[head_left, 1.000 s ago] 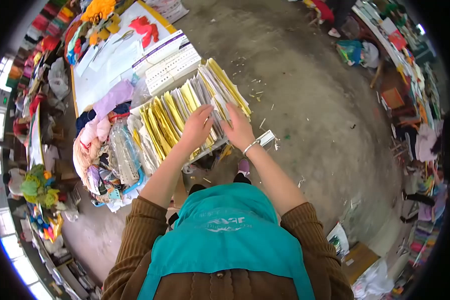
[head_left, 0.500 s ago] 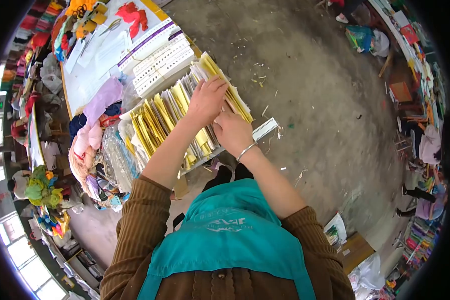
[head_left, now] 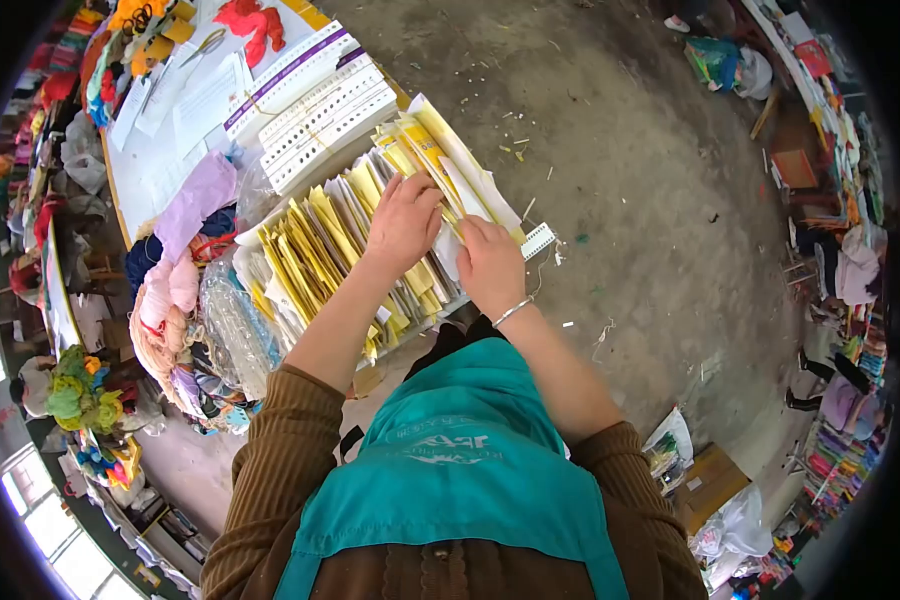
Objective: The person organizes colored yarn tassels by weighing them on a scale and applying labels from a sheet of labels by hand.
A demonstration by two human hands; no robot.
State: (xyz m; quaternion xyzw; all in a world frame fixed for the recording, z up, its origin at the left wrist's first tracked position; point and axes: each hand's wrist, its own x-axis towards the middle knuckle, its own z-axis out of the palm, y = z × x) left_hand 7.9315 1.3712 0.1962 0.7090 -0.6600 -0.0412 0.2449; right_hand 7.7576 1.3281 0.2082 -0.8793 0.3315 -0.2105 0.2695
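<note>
A long row of yellow and white paper envelopes (head_left: 315, 235) stands on edge, packed tightly at the table's near end. My left hand (head_left: 405, 225) lies over their tops, fingers bent down among the envelopes right of the middle. Close beside it, my right hand (head_left: 492, 268) has its fingers closed at the edge of a yellow envelope (head_left: 428, 150) near the row's right end. Several envelopes there lean apart, leaving a gap between the hands. My fingertips are partly hidden by the paper.
White perforated strips (head_left: 330, 125) lie behind the envelopes. Scissors (head_left: 210, 40), red yarn (head_left: 253, 28) and papers (head_left: 210, 100) are farther back. Pink yarn (head_left: 170, 290) and a clear plastic bag (head_left: 235, 310) sit to the left. Another white strip (head_left: 538, 240) sticks out at right.
My hands have moved apart, the right one slightly right and downward. The envelopes at the right end have spread open, showing more of their faces.
</note>
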